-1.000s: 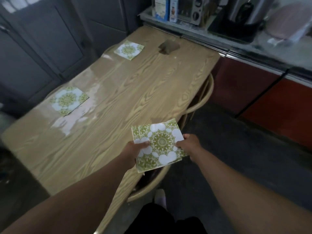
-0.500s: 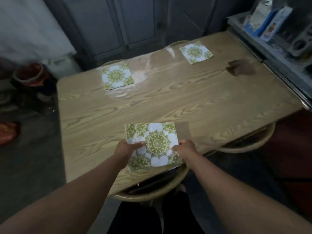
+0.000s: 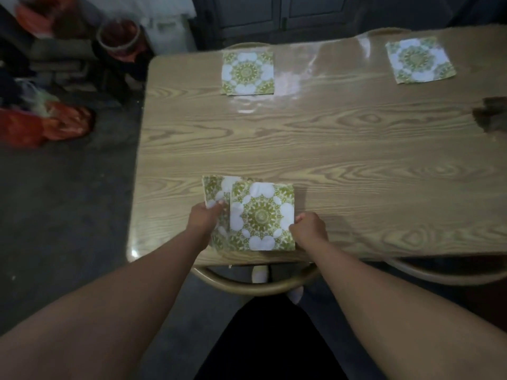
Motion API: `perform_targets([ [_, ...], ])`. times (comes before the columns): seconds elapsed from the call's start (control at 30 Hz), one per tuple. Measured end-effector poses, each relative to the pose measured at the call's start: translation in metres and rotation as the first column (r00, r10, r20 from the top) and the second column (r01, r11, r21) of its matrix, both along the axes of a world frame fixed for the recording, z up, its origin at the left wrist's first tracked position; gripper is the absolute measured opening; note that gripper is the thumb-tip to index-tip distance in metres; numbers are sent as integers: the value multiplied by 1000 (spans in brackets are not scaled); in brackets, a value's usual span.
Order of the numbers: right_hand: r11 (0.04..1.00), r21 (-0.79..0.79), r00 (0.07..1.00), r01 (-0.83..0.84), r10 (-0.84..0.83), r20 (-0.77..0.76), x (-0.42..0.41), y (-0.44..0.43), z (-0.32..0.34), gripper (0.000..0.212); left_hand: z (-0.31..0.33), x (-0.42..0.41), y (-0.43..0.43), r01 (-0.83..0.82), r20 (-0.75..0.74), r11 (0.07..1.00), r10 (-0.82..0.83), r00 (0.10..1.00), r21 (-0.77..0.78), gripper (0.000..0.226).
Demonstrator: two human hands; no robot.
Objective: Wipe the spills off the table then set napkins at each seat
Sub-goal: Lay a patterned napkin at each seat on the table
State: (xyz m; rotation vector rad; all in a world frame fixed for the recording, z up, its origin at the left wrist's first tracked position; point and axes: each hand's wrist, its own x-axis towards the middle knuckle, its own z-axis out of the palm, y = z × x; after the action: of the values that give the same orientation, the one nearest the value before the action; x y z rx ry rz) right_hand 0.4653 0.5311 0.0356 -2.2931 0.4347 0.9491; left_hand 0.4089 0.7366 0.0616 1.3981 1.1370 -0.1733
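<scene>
Over the near edge of the wooden table, my left hand pinches a green-and-white patterned napkin at its left side. My right hand pinches a second, matching napkin at its right edge. This second napkin overlaps the first and has slid to the right of it. Two more napkins lie flat on the far side: one at far left, one at far right. A brown cloth sits at the table's right edge.
A round wooden chair is tucked under the near edge in front of me, another chair to its right. Red bags and clutter lie on the floor to the left. Grey cabinet doors stand behind the table.
I have turned to face the table's near side. The two napkins, held stacked before, have slid apart, the top one shifting right with my right hand, low over the table's near edge.
</scene>
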Motion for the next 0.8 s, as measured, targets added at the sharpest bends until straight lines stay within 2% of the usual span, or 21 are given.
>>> perform_targets([
  [0.17, 993, -88, 996, -81, 84, 31, -1, 1, -2, 13, 2, 3, 17, -111, 34, 989, 109, 994, 93, 29],
  [0.3, 994, -86, 996, -73, 77, 51, 3, 6, -4, 14, 8, 8, 23, -149, 80, 982, 140, 987, 120, 11],
  [0.53, 986, -130, 991, -109, 118, 61, 11, 12, -5, 16, 13, 20, 34, -197, 132, 955, 171, 976, 223, 16],
  [0.8, 968, -218, 986, -124, 144, 80, 10, 8, -9, 29, 15, 30, 35, -233, 172, 933, 191, 966, 275, 24],
])
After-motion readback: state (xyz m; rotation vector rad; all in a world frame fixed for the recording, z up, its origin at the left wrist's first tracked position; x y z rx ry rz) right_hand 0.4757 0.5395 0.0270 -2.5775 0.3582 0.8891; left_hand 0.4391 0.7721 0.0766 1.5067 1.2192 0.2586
